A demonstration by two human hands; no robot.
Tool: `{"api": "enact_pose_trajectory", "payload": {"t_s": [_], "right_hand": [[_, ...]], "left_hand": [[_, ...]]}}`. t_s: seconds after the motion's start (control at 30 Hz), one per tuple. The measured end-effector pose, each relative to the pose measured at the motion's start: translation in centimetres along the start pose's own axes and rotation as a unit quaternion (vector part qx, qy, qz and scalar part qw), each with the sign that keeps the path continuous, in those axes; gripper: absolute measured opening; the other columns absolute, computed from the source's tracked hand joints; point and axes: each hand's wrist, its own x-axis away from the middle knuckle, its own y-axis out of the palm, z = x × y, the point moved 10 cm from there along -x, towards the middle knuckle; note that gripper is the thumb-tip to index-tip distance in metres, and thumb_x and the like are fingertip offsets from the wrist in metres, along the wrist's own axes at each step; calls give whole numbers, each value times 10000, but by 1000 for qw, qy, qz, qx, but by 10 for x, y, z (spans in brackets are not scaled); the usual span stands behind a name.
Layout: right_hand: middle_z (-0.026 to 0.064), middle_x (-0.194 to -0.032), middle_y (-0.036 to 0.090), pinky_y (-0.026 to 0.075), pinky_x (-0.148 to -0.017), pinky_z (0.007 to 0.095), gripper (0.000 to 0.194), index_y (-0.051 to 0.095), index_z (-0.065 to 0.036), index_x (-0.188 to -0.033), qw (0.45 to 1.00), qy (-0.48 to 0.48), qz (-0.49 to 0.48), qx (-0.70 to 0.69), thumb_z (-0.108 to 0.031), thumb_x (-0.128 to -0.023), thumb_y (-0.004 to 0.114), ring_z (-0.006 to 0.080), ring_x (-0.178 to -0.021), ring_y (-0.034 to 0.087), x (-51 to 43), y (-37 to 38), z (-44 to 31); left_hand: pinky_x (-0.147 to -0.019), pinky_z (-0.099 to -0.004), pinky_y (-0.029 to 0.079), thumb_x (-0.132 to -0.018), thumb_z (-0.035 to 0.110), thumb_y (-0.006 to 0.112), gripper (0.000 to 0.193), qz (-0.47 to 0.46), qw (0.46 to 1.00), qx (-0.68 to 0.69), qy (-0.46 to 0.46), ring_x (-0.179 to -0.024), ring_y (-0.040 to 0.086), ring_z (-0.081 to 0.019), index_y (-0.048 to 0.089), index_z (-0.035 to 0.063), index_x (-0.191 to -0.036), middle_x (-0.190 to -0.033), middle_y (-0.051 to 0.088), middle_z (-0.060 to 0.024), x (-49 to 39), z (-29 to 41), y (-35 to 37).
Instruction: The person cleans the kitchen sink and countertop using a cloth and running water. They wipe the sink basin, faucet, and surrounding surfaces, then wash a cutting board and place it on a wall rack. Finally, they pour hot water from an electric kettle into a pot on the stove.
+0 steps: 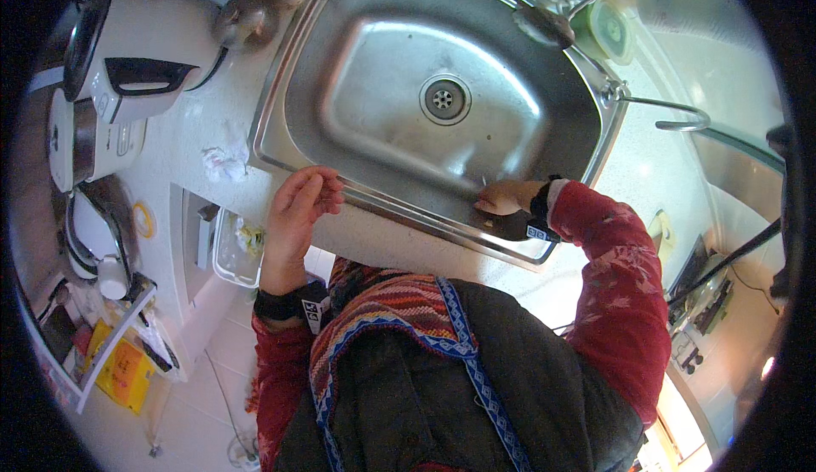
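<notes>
My left hand (306, 201) is raised over the front left rim of the stainless steel sink (424, 214), fingers loosely curled, with nothing seen in it. Inside the basin near the front right, my right hand (503, 198) points down with its fingers drawn together; whether something small is between them cannot be told. Just below it, a small light crumb (488, 223) lies on the basin wall. The drain strainer (443, 98) is in the basin floor, with a few dark specks around it. Both wrists wear black bands over red sleeves.
A white appliance with a black handle (153, 77) stands left of the sink, near a crumpled white cloth or paper (224, 161). A white-rimmed plastic bin (237, 249) sits below the counter. Right of the sink are a curved metal spout or bar (682, 125) and a green-lidded container (605, 31).
</notes>
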Motion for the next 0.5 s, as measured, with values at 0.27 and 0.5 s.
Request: {"api": "enact_pose_trajectory", "payload": {"t_s": [0.27,0.5], "right_hand": [[218,-828,588,437,-743,474,409,566,5,-858,982,66,168,-47,-354,-883,369,396,-817,556,70,-30,-57],[180,-789,580,449,-680,428,308,529,-8,-842,964,54,230,-121,-296,-876,423,335,-738,564,66,-20,-44]], "left_hand": [[-642,-273,471,-891,232,472,259,-14,1000,-3,10,-713,558,-149,548,15,-1010,-853,583,-71,4,1,2],[-638,-268,478,-889,243,476,265,-48,999,-12,1,-706,565,-145,549,16,-1005,-844,586,-66,4,-4,8]]}}
